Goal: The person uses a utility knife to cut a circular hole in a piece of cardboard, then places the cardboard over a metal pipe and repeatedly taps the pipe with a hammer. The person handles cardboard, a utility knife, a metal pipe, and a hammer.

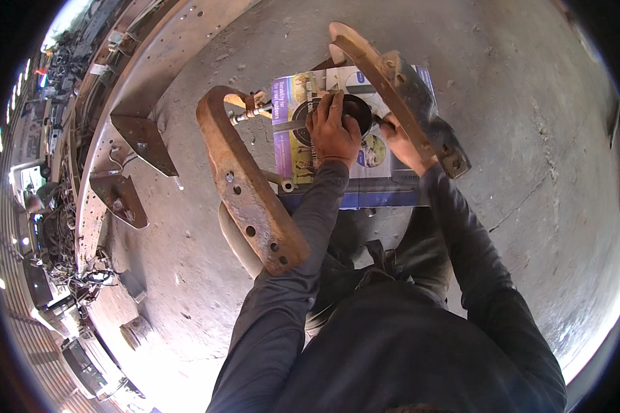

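Over a printed cardboard sheet point(303, 162), my left hand point(336, 134) is closed on a black, round, cup-like part point(357, 113). Its fingers lie across the part's left side. To the right of it is my right hand point(403, 143), fingers bent together near the part's rim. A small dark piece shows at those fingertips, too little of it to name. The rusty arm of a metal bracket point(403, 103) passes above the right hand and hides some of it.
A second rusty arm with holes point(244, 196) rises left of the cardboard, beside my left forearm. A metal rod point(251, 113) sits near its top. Farther left, a long steel beam point(127, 89) carries rusty plates point(145, 146). Tangled wiring point(93, 279) lies beyond.
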Motion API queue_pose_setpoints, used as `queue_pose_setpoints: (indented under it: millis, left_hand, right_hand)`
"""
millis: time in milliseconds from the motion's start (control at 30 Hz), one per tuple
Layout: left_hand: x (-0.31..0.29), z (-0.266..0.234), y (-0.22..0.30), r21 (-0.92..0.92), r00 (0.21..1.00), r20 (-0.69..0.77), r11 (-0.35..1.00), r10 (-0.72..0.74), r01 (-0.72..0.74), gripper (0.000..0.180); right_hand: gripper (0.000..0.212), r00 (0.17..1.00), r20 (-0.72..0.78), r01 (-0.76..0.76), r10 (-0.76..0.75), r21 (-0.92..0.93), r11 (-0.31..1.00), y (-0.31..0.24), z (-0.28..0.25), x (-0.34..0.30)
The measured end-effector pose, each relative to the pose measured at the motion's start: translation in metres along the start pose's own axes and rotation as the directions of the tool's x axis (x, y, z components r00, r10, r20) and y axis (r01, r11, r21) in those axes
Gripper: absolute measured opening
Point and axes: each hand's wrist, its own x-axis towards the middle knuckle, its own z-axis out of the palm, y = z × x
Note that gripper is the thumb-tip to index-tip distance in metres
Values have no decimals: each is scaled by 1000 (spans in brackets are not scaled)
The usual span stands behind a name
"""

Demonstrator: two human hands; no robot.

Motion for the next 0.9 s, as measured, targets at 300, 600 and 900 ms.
queue_pose_setpoints:
  millis: [300,600,900]
  left_hand:
    - [4,14,7,-29,997,-50,998,55,-56,55]
    - [-7,1,-13,4,998,-52,1000,21,-21,57]
    - [0,2,0,-4,999,30,1000,-21,21,56]
  right_hand:
    - [30,990,-113,-78,89,101,992,52,19,5]
    - [32,996,3,89,-90,-161,983,-19,-6,-30]
    - [32,992,-10,125,-125,140,982,12,-40,15]
